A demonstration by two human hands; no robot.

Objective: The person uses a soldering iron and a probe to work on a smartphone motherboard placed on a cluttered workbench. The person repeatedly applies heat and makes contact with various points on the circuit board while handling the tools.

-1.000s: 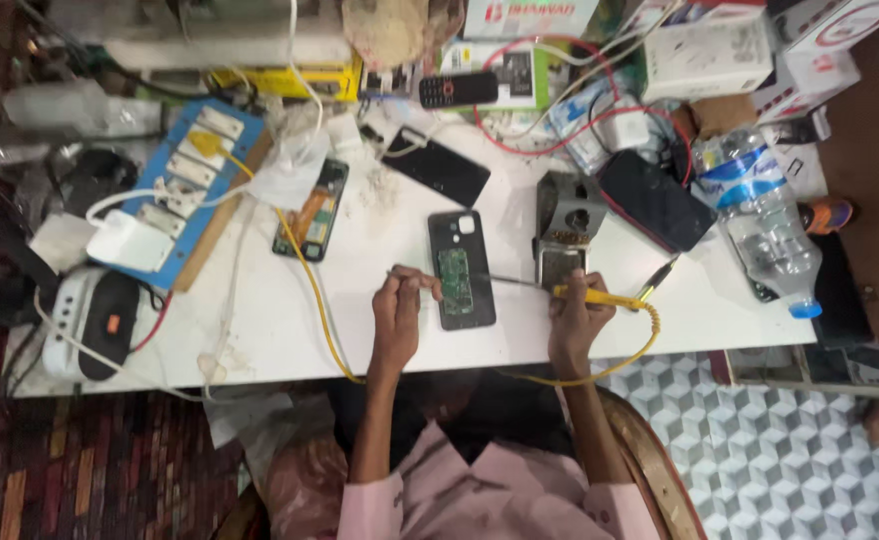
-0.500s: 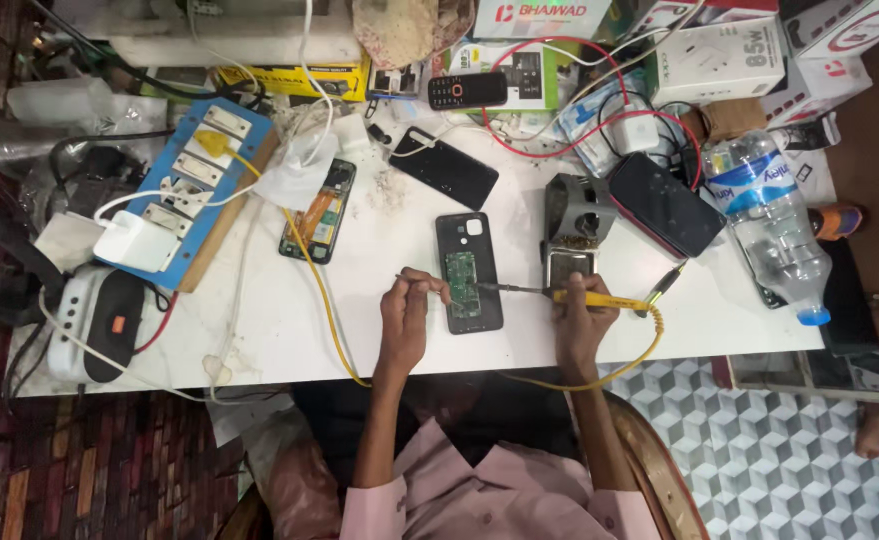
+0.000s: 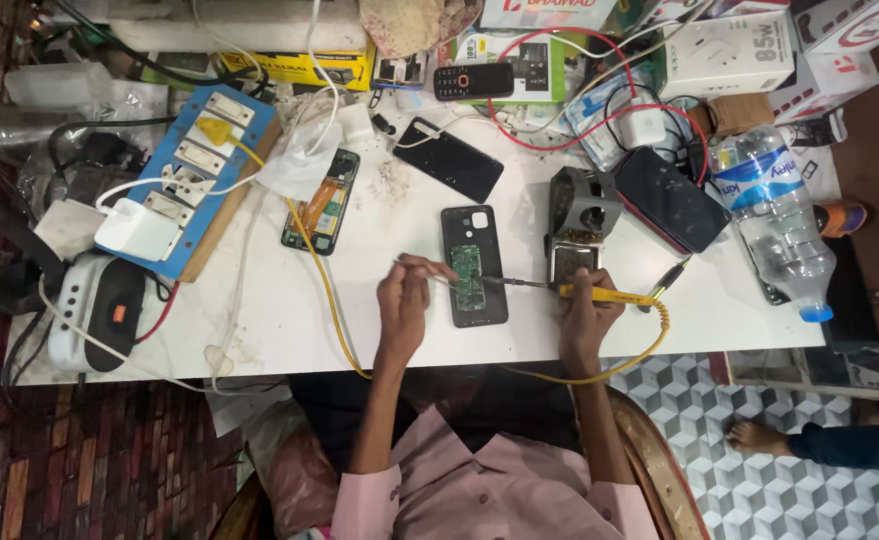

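Opened phone [image 3: 474, 266] lies back-up at the middle of the white desk [image 3: 260, 320], green board exposed. In the head view the right hand [image 3: 585, 318] has its fingers wrapped round a yellow soldering iron [image 3: 600, 294], tip at the board. Left hand [image 3: 406, 290] pinches what looks like thin solder wire by the board's left edge. Probably best to brace both wrists on the desk and keep contact brief.

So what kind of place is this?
Probably a phone repair bench. The right hand holds a yellow soldering iron to an opened phone, another opened phone lies nearby, and chargers and cables crowd the white table.
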